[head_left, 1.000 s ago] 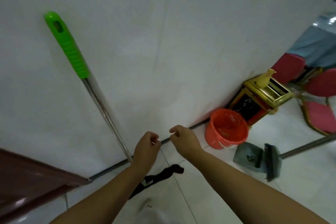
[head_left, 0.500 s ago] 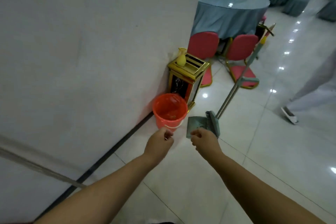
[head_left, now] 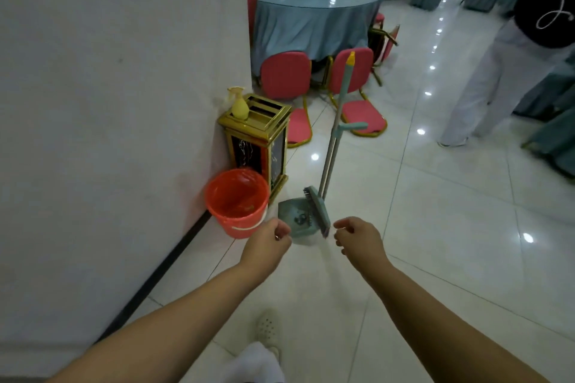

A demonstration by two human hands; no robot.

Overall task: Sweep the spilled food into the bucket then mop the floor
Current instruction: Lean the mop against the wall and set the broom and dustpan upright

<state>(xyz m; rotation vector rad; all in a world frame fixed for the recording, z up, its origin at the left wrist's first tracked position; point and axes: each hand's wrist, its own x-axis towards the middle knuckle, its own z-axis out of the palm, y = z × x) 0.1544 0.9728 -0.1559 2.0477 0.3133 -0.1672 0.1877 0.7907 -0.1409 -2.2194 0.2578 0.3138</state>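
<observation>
Orange bucket (head_left: 237,202) nearer now, hands (head_left: 267,245) apart (empty)

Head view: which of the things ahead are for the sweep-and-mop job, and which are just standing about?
For the job:
- orange bucket by the wall
- grey-green dustpan on the floor
- broom standing in it
- left hand and right hand, both holding nothing

Just standing about:
- gold bin with a yellow bottle on top
- red chairs
- round table

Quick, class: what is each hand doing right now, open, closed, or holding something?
Left hand: fingers loosely curled, holding nothing, so open.
Right hand: fingers loosely curled, holding nothing, so open.
</observation>
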